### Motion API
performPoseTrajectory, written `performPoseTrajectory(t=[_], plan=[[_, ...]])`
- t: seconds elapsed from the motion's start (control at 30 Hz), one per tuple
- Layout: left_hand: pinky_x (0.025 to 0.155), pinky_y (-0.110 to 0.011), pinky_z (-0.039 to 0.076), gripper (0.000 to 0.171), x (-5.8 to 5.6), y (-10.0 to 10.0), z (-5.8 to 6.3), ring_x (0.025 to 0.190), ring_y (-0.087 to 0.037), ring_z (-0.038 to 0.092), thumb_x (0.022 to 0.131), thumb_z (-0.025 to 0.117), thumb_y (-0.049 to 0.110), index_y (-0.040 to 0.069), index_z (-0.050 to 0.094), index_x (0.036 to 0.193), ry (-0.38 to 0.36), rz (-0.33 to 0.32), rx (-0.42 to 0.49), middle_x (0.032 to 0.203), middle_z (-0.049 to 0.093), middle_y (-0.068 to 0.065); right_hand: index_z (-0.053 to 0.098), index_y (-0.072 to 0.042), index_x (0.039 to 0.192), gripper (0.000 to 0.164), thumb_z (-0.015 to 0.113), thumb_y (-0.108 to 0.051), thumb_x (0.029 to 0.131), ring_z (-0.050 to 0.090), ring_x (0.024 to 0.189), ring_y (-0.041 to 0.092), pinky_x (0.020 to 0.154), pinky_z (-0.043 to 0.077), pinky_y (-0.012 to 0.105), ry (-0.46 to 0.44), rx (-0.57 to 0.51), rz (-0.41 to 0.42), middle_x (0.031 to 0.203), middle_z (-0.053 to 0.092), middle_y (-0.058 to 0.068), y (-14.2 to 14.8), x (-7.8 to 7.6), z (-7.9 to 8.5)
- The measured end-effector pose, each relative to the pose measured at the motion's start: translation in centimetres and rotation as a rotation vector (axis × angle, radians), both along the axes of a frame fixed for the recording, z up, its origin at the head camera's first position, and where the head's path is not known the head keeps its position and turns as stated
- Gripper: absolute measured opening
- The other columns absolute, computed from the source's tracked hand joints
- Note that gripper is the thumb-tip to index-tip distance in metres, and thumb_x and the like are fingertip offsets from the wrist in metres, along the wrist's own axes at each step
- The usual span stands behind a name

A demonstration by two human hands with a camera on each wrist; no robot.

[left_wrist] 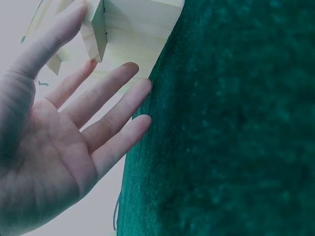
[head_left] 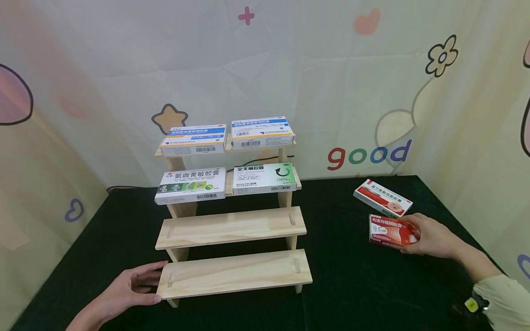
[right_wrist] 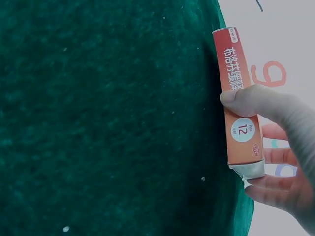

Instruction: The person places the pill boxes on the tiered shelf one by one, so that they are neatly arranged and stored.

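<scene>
My right hand [head_left: 428, 236] grips a red medicine box [head_left: 389, 230] at its right end, at the right of the table. In the right wrist view the thumb lies on the box's printed side, with the other fingers behind it. Just beyond lies a red-and-white medicine box [head_left: 383, 197]. My left hand [head_left: 128, 289] holds the left end of the lowest step of a stepped wooden rack [head_left: 236, 276]. Thumb and forefinger pinch that end from front and back; the other fingers [left_wrist: 115, 115] are stretched out under the step in the left wrist view.
Two white-and-blue medicine boxes [head_left: 262, 132] lie on the rack's top step. One step down are a white box with a green strip [head_left: 190, 186] and a white-green capsule box [head_left: 265, 178]. A dark green cloth [head_left: 339, 285] covers the table; a printed curtain [head_left: 265, 69] hangs behind.
</scene>
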State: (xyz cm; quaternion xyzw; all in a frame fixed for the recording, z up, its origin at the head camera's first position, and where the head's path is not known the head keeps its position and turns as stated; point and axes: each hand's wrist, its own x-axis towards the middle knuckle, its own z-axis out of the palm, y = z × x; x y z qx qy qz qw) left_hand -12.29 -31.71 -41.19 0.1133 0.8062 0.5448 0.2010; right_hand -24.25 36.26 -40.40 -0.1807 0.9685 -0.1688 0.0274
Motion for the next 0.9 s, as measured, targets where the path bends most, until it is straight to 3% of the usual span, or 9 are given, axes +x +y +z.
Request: performPoseTrajectory(t=[0.4, 0.9], plan=[[0.08, -0.036, 0.05, 0.064, 0.1, 0.1, 0.0, 0.104, -0.032, 0.055, 0.086, 0.06, 0.011, -0.014, 0.026, 0.134, 0.003, 0.007, -0.011, 0.127, 0.04, -0.036, 0.043, -0.001, 0.129, 0.084, 0.076, -0.044, 0.065, 0.044, 0.102, 0.037, 0.077, 0.045, 0.052, 0.011, -0.027, 0.042, 0.121, 0.044, 0.026, -2.1, 0.1, 2.3], [0.081, -0.038, 0.05, 0.063, 0.0, 0.1, -0.2, 0.106, -0.037, 0.053, 0.086, 0.06, 0.012, -0.012, 0.027, 0.134, 0.002, 0.016, -0.023, 0.127, 0.04, -0.035, 0.045, -0.007, 0.127, 0.077, 0.076, -0.042, 0.066, 0.042, 0.105, 0.037, 0.078, 0.045, 0.053, 0.037, -0.052, 0.091, 0.121, 0.045, 0.022, -5.0, 0.3, 4.1]])
